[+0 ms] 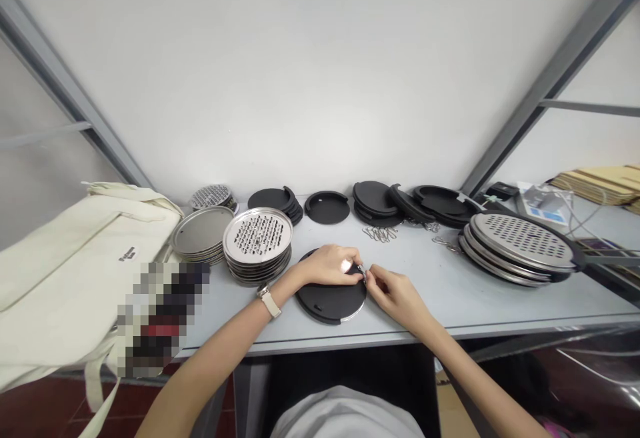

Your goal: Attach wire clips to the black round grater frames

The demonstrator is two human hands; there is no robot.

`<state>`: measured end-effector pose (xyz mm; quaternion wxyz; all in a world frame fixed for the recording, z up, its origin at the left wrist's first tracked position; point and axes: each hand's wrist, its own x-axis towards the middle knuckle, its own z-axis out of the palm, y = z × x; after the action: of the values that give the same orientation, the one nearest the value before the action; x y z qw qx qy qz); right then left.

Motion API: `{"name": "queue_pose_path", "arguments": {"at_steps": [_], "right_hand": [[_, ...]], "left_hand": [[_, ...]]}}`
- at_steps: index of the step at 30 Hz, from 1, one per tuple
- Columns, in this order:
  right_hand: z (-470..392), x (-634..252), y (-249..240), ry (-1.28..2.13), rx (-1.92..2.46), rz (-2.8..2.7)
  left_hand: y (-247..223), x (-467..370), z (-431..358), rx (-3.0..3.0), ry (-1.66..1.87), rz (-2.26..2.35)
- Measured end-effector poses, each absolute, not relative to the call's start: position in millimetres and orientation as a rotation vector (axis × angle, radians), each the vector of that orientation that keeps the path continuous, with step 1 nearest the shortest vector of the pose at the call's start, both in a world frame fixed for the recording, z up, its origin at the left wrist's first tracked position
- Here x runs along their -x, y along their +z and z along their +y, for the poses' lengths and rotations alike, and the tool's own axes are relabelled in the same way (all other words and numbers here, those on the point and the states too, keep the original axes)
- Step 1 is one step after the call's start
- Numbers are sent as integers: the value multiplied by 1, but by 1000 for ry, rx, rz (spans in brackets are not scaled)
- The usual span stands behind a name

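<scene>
On the table in front of me lies a round black disc [333, 301] with a shiny metal edge showing at its lower right. My left hand [333, 265], with a watch at the wrist, rests over the disc's upper part, its thumb and fingers closed round a small metal piece [361, 269] at the right rim. The fingertips of my right hand [393, 291] pinch at the same piece from the right. Left of the disc stands a stack of round metal grater plates [257, 238]. Beyond the disc is a small pile of wire clips [380, 233].
Plain metal discs [203, 231] and a cream bag [75, 271] are at the left. Black round holders [327, 207] line the wall. A stack of perforated plates [520, 241] stands at the right, with wooden boards [600, 181] beyond.
</scene>
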<state>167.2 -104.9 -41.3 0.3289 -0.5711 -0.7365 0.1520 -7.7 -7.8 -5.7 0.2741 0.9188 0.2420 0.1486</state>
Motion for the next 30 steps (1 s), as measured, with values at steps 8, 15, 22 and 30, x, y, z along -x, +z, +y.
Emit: {"name": "queue_pose_path", "arguments": {"at_steps": [8, 15, 22, 30], "right_hand": [[-102, -174, -40, 482, 1471, -1784], [-103, -171, -39, 414, 1523, -1725], [-100, -171, -40, 488, 1488, -1934], [-99, -173, -43, 527, 1470, -1956]], "left_hand": [[-6, 6, -9, -2539, 377, 588], [-2, 8, -11, -2595, 448, 642], [-3, 8, -11, -2629, 424, 644], [-5, 8, -11, -2662, 440, 602]]}}
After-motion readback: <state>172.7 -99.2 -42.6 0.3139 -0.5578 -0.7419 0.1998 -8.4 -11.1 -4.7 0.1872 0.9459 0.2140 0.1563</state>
